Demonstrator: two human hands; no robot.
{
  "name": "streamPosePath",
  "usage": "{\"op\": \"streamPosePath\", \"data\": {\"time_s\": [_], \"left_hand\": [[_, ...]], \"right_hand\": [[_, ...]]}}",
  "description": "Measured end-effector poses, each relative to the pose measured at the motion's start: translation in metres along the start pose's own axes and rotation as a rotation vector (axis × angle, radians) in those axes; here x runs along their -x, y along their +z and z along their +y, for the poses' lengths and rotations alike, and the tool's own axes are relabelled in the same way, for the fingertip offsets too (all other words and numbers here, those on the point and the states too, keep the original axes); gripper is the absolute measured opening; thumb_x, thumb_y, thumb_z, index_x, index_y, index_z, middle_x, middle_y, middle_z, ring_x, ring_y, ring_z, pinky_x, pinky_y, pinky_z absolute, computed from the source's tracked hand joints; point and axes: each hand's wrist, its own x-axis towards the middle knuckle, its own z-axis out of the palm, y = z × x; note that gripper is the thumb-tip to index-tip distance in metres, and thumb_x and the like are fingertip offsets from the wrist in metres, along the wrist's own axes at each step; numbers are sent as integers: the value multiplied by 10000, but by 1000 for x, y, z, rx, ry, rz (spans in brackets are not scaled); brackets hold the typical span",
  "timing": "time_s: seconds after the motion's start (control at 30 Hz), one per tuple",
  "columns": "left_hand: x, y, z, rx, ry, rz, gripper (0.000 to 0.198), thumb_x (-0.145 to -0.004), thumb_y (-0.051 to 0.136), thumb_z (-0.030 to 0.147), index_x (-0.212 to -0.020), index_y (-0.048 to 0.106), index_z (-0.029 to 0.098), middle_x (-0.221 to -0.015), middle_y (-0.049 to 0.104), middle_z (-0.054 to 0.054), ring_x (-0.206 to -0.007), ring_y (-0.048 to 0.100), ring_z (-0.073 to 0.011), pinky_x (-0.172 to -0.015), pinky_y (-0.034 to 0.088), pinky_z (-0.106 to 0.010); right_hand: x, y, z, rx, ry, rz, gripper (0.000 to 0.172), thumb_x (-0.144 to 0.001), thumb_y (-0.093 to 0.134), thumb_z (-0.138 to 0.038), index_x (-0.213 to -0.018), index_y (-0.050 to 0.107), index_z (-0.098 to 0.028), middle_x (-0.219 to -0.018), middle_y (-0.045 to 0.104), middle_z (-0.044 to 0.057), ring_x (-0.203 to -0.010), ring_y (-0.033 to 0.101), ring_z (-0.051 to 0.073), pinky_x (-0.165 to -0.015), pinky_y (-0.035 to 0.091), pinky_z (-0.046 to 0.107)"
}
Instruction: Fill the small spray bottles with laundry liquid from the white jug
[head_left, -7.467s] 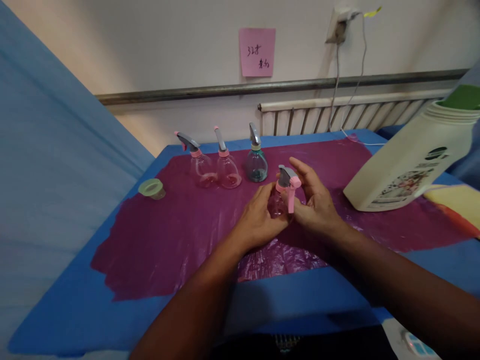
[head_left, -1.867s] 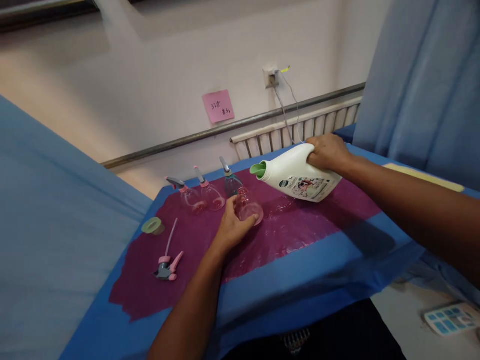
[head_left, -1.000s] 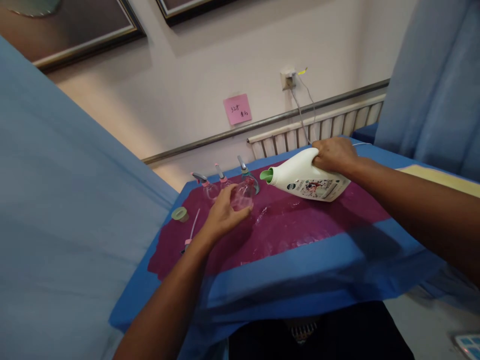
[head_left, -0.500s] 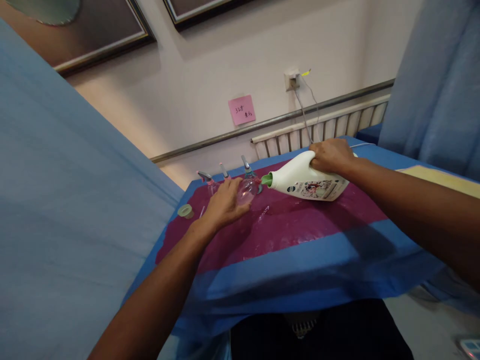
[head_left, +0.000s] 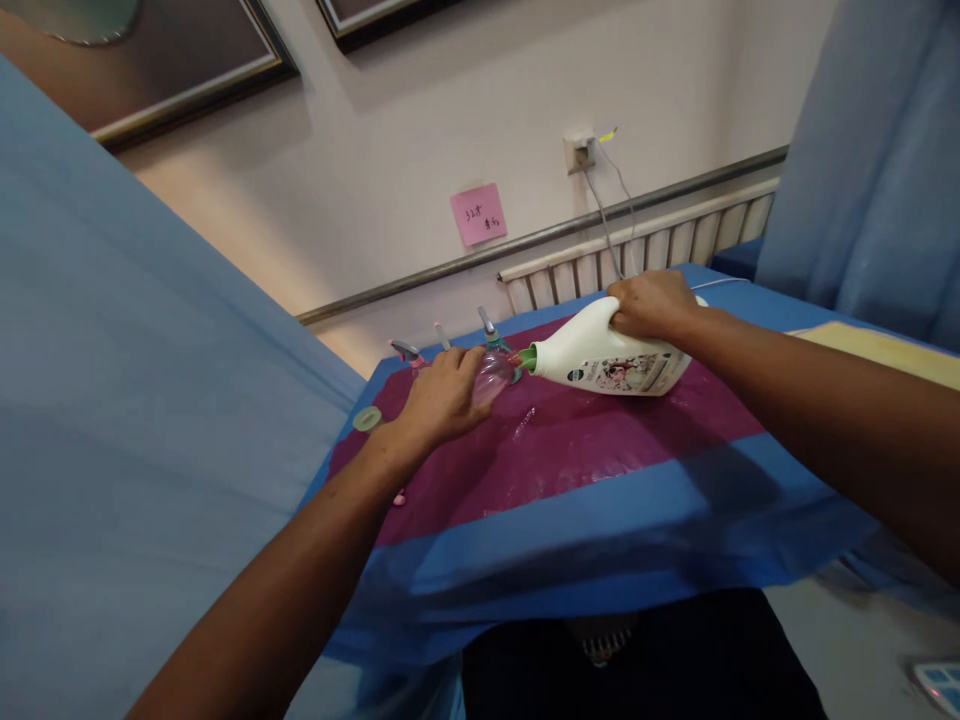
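Observation:
My left hand (head_left: pixel 448 393) is closed around a clear pinkish spray bottle body (head_left: pixel 493 376), tilted with its neck toward the right. My right hand (head_left: pixel 652 303) grips the handle of a large white detergent jug (head_left: pixel 611 352), which lies tipped with its green spout (head_left: pixel 528 358) at the bottle's neck. Whether liquid is running between them I cannot tell. Behind the left hand stand a spray bottle with a pink and grey trigger (head_left: pixel 407 352) and one with a grey trigger (head_left: pixel 487 322). A pale green cap (head_left: pixel 367 419) sits left of my left hand.
A wrinkled maroon sheet (head_left: pixel 555 450) covers part of the blue-draped table (head_left: pixel 600 520). Blue curtains (head_left: pixel 150 400) hang at left and right. Along the wall run a radiator (head_left: pixel 645 245) and a pipe; a cable drops from the socket (head_left: pixel 580 153). Yellow cloth (head_left: pixel 877 350) lies at right.
The bottle in my left hand is tilted further, its neck now meeting the jug's spout. A small pink piece shows beneath my left forearm. The camera view has shifted slightly.

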Motion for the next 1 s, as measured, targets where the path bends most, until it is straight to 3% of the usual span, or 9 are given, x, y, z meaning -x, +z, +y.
{"op": "streamPosePath", "data": {"time_s": [0.2, 0.47, 0.7, 1.0], "left_hand": [[-4, -4, -1, 17, 27, -20, 758, -885, 822, 329, -1593, 559, 253, -1450, 657, -192, -1304, 625, -454, -1150, 509, -575], [-7, -13, 6, -129, 37, -68, 686, -906, 792, 322, -1542, 573, 190, -1434, 639, -233, -1271, 631, -465, -1038, 548, -538], [-7, -17, 10, -138, 31, -70, 709, -904, 795, 286, -1567, 548, 251, -1431, 644, -199, -1301, 619, -455, -1107, 517, -551], [-9, -22, 15, -165, 27, -107, 690, -882, 816, 241, -1531, 585, 194, -1402, 639, -221, -1248, 629, -476, -1075, 538, -587]], "right_hand": [[0, -1, -2, -8, -5, 16, 359, -984, 608, -444, -1204, 844, -287, -1147, 859, 152, -1032, 759, 368, -812, 538, 446], [-2, 0, 0, -51, -4, 15, 335, -981, 642, -419, -1208, 837, -268, -1168, 844, 173, -1075, 770, 399, -874, 554, 494], [-1, 0, -2, -67, 6, 9, 346, -985, 649, -452, -1210, 851, -285, -1156, 841, 167, -1096, 756, 387, -885, 556, 482], [-3, 1, -4, -36, 0, 8, 356, -980, 637, -455, -1203, 857, -286, -1160, 847, 174, -1050, 752, 389, -862, 561, 492]]}}
